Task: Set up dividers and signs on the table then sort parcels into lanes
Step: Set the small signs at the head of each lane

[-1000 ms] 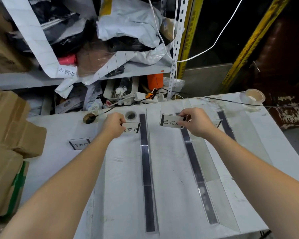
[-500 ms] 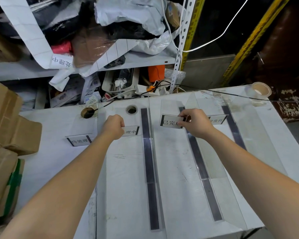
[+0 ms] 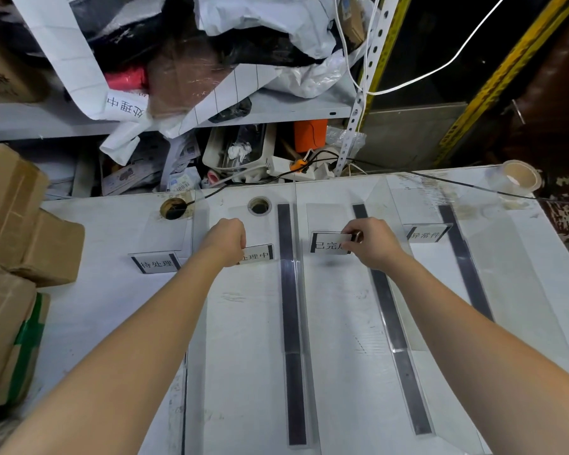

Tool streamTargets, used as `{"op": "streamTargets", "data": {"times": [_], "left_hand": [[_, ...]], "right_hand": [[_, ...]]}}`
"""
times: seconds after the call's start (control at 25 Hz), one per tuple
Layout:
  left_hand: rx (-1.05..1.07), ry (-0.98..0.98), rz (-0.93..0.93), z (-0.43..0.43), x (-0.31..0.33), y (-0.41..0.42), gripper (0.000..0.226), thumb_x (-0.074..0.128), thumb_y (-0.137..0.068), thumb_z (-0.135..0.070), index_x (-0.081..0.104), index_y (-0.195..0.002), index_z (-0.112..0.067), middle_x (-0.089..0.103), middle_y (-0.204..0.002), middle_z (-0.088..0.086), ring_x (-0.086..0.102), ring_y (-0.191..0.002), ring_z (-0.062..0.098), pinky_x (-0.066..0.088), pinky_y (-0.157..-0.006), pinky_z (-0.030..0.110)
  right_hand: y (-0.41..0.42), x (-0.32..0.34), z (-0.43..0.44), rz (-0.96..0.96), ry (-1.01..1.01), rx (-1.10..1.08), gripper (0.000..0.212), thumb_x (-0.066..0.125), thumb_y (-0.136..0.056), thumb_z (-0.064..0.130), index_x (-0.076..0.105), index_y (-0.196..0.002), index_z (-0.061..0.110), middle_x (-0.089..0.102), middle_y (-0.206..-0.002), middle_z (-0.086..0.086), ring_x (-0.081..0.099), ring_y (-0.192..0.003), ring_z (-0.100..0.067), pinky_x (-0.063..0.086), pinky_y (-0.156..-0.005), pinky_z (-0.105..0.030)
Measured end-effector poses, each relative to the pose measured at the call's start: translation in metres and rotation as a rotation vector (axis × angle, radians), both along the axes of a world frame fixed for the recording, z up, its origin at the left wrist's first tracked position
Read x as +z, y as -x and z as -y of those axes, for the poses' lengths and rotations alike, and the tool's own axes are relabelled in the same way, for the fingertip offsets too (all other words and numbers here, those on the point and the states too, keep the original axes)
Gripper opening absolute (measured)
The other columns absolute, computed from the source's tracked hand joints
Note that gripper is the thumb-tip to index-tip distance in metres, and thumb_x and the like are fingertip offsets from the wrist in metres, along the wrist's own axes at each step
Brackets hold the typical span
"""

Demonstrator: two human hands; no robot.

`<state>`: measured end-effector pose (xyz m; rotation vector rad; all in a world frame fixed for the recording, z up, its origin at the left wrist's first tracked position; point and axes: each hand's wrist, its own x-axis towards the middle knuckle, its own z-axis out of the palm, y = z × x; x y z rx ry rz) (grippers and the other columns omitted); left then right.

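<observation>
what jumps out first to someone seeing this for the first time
Two bare arms reach up the middle of the white table, the left hand gripping a small lane sign and the right hand pinching the next sign to its right. Long clear dividers on dark strips run lengthwise between the lanes, with a cluttered shelf behind and cardboard boxes at the left edge.

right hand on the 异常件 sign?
No. The right hand pinches the sign reading 已完; the 异常件 sign stands apart, further right.
</observation>
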<state>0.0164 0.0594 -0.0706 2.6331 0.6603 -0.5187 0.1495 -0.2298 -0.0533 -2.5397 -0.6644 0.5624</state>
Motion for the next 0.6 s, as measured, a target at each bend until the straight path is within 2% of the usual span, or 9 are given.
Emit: {"op": "streamTargets", "data": {"times": [0.2,0.44,0.6], "left_hand": [[-0.009,-0.012,0.004,0.002,0.000,-0.001,0.025,0.066,-0.081,0.008,0.072,-0.084,-0.016,0.062,-0.097,0.007,0.068,-0.076,0.027,0.062,-0.070,0.039],[-0.018,-0.066,0.016,0.007,0.002,0.005,0.025,0.063,-0.083,0.009,0.072,-0.089,-0.013,0.063,-0.098,0.010,0.064,-0.079,0.029,0.060,-0.072,0.039],[0.009,-0.106,0.038,0.005,0.000,0.012,0.022,0.059,-0.088,0.006,0.070,-0.092,-0.013,0.063,-0.102,0.011,0.064,-0.081,0.031,0.059,-0.071,0.041]], "right_hand": [[-0.003,-0.021,-0.003,-0.034,0.002,-0.046,0.013,0.074,-0.086,0.007,0.073,-0.084,0.020,0.069,-0.079,0.004,0.065,-0.078,-0.021,0.055,-0.068,-0.034],[-0.002,-0.039,-0.003,-0.025,0.096,-0.079,0.014,0.065,-0.090,0.006,0.076,-0.094,0.013,0.068,-0.088,-0.002,0.062,-0.087,-0.024,0.048,-0.069,-0.030],[0.000,-0.038,-0.001,-0.033,0.118,-0.094,0.017,0.064,-0.091,0.006,0.075,-0.097,0.016,0.069,-0.093,-0.003,0.066,-0.093,-0.028,0.053,-0.071,-0.033]]}}
